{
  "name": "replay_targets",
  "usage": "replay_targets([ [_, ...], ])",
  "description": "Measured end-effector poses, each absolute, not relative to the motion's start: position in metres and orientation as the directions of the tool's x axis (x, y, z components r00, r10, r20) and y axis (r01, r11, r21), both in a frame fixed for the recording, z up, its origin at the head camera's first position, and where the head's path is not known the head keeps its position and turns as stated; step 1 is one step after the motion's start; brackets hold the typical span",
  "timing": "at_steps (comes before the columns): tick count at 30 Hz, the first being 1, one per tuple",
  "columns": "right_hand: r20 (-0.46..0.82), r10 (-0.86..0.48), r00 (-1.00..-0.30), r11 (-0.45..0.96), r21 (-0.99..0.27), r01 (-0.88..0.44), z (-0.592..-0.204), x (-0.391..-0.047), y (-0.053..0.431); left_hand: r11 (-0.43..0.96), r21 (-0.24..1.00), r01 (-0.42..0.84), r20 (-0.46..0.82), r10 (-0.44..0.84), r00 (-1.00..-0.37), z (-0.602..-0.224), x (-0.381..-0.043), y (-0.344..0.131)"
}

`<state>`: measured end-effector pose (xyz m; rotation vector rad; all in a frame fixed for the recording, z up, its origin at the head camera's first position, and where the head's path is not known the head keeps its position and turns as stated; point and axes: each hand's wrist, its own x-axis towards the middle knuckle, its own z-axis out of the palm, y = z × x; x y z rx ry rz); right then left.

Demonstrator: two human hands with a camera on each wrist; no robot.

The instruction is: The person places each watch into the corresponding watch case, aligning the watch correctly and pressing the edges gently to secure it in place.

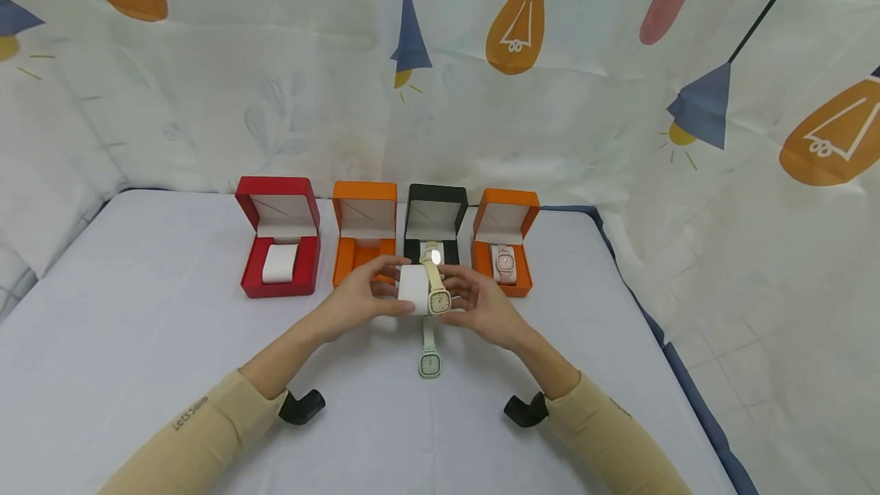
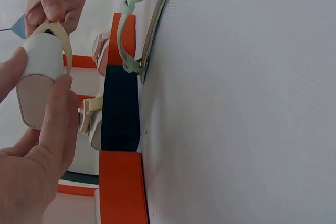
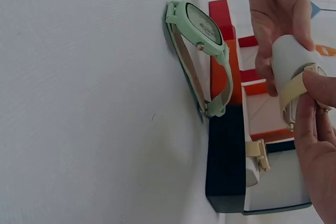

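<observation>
In the head view my left hand (image 1: 364,292) grips a white watch cushion (image 1: 412,287) between thumb and fingers, above the table. A pale yellow watch (image 1: 439,302) is around the cushion's right end, its strap looped over it in the left wrist view. Thumb and fingers of my right hand (image 1: 486,304) pinch this watch, seen closely in the right wrist view. Below both hands a mint green watch (image 1: 429,363) lies on the table, its strap fastened in a loop in the right wrist view. Behind the left hand stands an open orange box (image 1: 364,191), its inside partly hidden.
A red box (image 1: 250,292) with a bare white cushion stands open at left. Behind the hands, a black box (image 1: 436,193) holds another yellow watch, and a right-hand orange box (image 1: 525,277) holds a pink watch. A patterned curtain (image 1: 330,113) hangs behind the white table (image 1: 172,312).
</observation>
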<state>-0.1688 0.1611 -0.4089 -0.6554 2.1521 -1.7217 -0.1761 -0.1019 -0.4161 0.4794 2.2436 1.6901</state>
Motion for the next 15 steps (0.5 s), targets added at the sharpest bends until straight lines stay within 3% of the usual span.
replay_targets([
  [10, 0.095, -0.513, -0.853, 0.219, -0.946, -0.238, -0.4093, -0.1670, 0.1616, 0.228, 0.970, 0.089, -0.023, 0.447, -0.894, -0.4172, -0.1756, -0.1006],
  [15, 0.110, -0.557, -0.823, 0.262, -0.917, -0.300, -0.4086, -0.1666, 0.1620, 0.219, 0.973, 0.073, -0.029, 0.428, -0.903, -0.4186, -0.1763, -0.1002],
])
